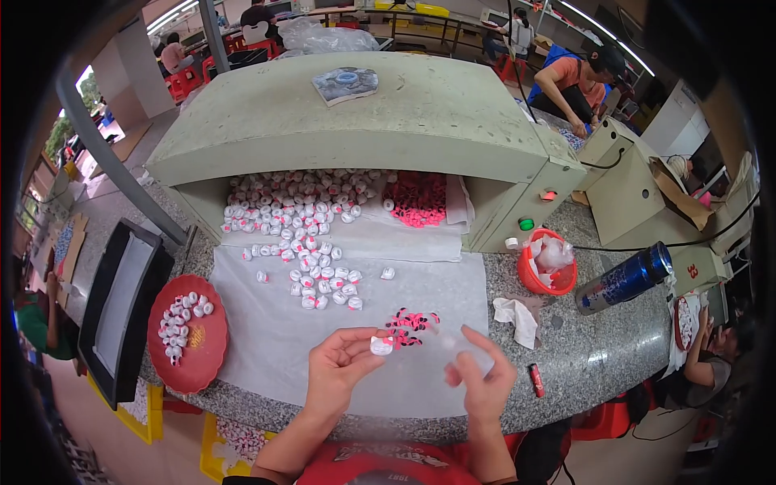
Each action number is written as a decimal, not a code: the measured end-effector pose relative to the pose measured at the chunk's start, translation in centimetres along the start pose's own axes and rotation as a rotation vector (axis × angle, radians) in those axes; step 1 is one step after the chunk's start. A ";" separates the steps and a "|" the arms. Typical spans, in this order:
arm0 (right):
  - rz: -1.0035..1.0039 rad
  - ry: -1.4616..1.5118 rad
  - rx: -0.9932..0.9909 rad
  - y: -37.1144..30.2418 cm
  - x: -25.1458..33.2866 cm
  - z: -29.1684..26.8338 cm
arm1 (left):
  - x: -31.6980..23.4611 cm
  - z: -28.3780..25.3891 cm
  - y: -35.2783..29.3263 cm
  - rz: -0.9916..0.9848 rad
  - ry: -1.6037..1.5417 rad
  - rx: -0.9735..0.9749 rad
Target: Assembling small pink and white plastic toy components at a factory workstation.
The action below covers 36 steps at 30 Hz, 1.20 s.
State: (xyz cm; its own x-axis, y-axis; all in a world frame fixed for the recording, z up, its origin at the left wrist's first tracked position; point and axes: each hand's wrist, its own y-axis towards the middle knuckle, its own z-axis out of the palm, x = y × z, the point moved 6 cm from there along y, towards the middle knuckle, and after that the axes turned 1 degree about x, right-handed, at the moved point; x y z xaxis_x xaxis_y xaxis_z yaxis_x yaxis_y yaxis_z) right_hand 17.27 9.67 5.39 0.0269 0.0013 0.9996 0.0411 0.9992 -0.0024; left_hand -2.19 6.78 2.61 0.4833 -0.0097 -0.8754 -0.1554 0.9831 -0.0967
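Between the thumb and fingers of my left hand (343, 364) is a small white rounded piece (381, 346) with a pink spot. My right hand (485, 376) is just to the right, its thumb and index finger apart, slightly smeared by motion; I see nothing clear in it. Just beyond my hands, small pink and black pieces (411, 321) lie loose on a white sheet (267, 339). Farther back, many white pieces with pink marks (311, 271) spread from the sheet into a greenish box-like housing (347, 133). A heap of pink and dark pieces (416, 200) lies inside it at the right.
At left are a red scalloped plate (198, 368) of white pieces and a black tray (153, 267). To the right stand a red bowl (529, 275) with crumpled plastic, a blue bottle (626, 279), tissue (517, 319) and a small red tube (536, 380). A co-worker (574, 81) sits behind.
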 end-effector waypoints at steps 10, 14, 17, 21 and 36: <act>-0.081 -1.008 0.122 8.8 -10.2 -0.2 | 0.7 -0.1 -0.1 -0.004 0.021 0.008; -0.202 -1.096 0.180 8.3 -9.4 0.9 | 1.4 -0.5 0.0 -0.032 0.018 0.014; -0.076 -0.821 0.234 7.2 -8.5 0.7 | 1.3 0.1 0.0 -0.033 0.009 0.037; 0.236 -0.126 0.368 4.6 -5.9 1.4 | 1.6 0.1 0.2 -0.035 0.055 0.012; 0.186 0.227 0.381 0.5 -0.4 4.0 | 1.3 1.1 -0.5 0.122 0.103 0.036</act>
State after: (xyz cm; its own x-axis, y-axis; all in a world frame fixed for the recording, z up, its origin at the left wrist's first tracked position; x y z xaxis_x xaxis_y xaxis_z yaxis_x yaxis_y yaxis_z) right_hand 13.24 10.36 5.07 0.2186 0.2145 0.9520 -0.3527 0.9270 -0.1279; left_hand -0.48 6.49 2.02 0.3717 0.0931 -0.9237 -0.1755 0.9841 0.0285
